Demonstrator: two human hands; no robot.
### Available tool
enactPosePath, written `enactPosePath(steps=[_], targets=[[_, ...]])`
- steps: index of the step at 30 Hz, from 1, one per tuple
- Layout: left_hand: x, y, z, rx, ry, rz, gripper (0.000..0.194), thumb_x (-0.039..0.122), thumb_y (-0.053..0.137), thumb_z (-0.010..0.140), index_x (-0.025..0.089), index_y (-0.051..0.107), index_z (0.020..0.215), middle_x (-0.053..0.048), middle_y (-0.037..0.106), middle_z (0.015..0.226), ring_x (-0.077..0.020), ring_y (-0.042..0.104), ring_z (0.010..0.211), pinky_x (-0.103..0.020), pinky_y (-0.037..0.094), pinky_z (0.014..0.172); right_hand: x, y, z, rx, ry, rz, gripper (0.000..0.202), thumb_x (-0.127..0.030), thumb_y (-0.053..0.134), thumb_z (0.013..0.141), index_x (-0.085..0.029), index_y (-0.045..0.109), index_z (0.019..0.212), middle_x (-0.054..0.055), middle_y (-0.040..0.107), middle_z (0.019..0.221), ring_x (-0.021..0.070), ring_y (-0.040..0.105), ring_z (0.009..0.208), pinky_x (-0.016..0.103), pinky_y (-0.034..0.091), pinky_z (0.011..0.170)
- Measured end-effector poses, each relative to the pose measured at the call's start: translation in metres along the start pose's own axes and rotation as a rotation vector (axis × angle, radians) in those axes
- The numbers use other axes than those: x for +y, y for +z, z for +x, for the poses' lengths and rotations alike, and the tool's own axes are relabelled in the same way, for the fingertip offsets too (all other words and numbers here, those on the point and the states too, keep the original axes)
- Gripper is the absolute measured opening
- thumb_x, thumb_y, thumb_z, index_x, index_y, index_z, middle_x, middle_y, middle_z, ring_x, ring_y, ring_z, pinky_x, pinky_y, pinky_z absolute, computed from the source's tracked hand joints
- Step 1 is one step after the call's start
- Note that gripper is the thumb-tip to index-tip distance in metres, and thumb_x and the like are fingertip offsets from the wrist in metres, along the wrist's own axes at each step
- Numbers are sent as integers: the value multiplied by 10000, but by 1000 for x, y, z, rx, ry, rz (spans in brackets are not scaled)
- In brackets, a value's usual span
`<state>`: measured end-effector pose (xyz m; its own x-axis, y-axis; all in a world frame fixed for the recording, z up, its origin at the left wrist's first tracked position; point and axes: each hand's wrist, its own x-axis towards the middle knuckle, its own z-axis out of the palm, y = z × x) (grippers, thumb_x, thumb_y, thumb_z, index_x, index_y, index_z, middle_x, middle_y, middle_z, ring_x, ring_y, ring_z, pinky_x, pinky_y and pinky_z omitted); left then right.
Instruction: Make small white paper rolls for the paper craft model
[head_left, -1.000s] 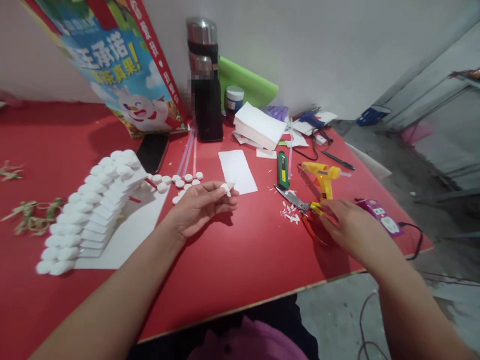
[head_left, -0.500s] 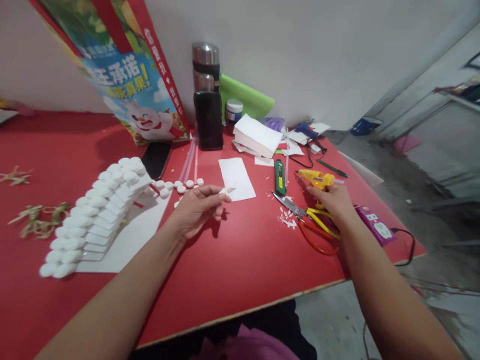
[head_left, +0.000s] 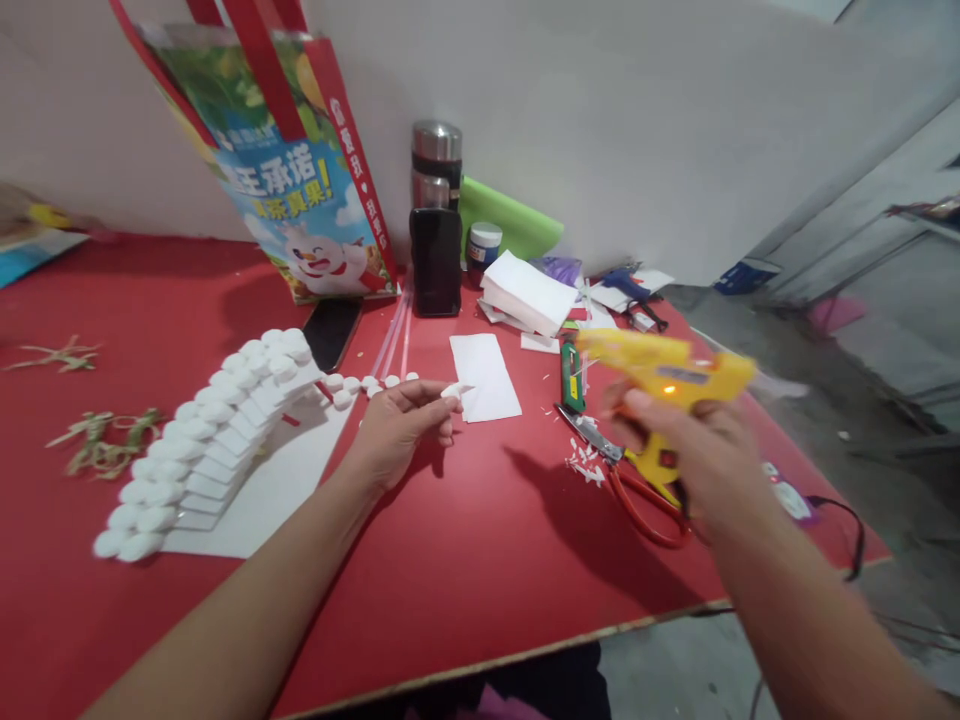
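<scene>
My left hand point(head_left: 405, 430) is closed, pinching a small pointed white piece point(head_left: 454, 390) between thumb and fingertips. Just beyond it on the red tabletop lies a white paper card point(head_left: 486, 378). A yellow hot glue gun point(head_left: 675, 372) is gripped in my right hand point(head_left: 709, 440), raised above the table with its small light glowing orange and its nozzle towards the left. Scissors point(head_left: 649, 508) with red and yellow handles rest under the glue gun, partly hidden. To the left stands a curved stepped model point(head_left: 225, 430) of white discs and folded card on a white base sheet.
White scraps point(head_left: 586, 462) and a green utility knife point(head_left: 572, 378) lie near the scissors. Behind are a paper stack point(head_left: 529, 290), an upright phone point(head_left: 436, 262), a thermos point(head_left: 437, 145) and a printed bag point(head_left: 307, 190). Twisted straw pieces point(head_left: 105, 440) lie at the far left.
My right hand has lifted the glue gun off the table, towards me. The left hand still pinches the white piece in nearly the same place. The view has shifted slightly.
</scene>
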<state>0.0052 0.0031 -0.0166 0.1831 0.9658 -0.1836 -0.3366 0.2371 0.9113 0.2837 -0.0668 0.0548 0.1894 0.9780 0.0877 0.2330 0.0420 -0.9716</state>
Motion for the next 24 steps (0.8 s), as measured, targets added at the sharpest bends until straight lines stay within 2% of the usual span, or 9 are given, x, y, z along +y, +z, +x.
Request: enactPosePath(steps=[1,4,7,12,16,21,24], targets=[[0,-1,0,11,17,24,337,302,968,662,132,763,868,-21,725,663,-106,617,495,-248,553,531,9,15,1,-90,12,63,322,-513,784,901,-193,745,896,37,659,759,177,567,665,309,403,569],[-1,-5,-1,74,69,89,344,334,949,698,148,757,915,-12,708,628,-136,640,523,-252,548,507,35,52,9,-313,-32,162,335,-500,705,970,-190,706,844,0,591,662,141,505,584,306,395,572],[-2,-8,-1,99,135,171,358,374,921,734,161,765,975,-7,708,644,-161,649,550,-281,557,497,50,68,17,-439,-60,161,356,-473,661,1001,-188,680,788,-17,541,611,130,477,564,305,367,570],[-5,-9,0,87,314,397,234,322,849,816,176,805,992,-30,761,826,-133,675,667,-271,570,645,62,64,18,-462,-22,232,372,-495,647,996,-204,656,764,-15,543,619,129,463,545,310,348,542],[-5,-10,-1,116,449,551,212,279,802,851,187,816,1041,-79,812,1030,-172,728,831,-306,597,771,70,58,16,-458,32,145,340,-494,688,970,-216,675,775,7,580,661,143,469,559,320,359,530],[-1,-9,-3,139,558,715,199,251,787,848,190,825,1034,-91,829,1065,-206,763,930,-331,610,862,70,54,15,-442,45,76,371,-515,685,965,-213,685,749,12,570,654,149,471,572,319,363,539],[1,-8,-3,107,595,734,193,225,768,864,185,821,1045,-84,827,1055,-189,766,906,-309,616,839,67,54,14,-431,60,57,395,-532,690,960,-208,669,736,7,571,653,143,472,584,311,352,547]])
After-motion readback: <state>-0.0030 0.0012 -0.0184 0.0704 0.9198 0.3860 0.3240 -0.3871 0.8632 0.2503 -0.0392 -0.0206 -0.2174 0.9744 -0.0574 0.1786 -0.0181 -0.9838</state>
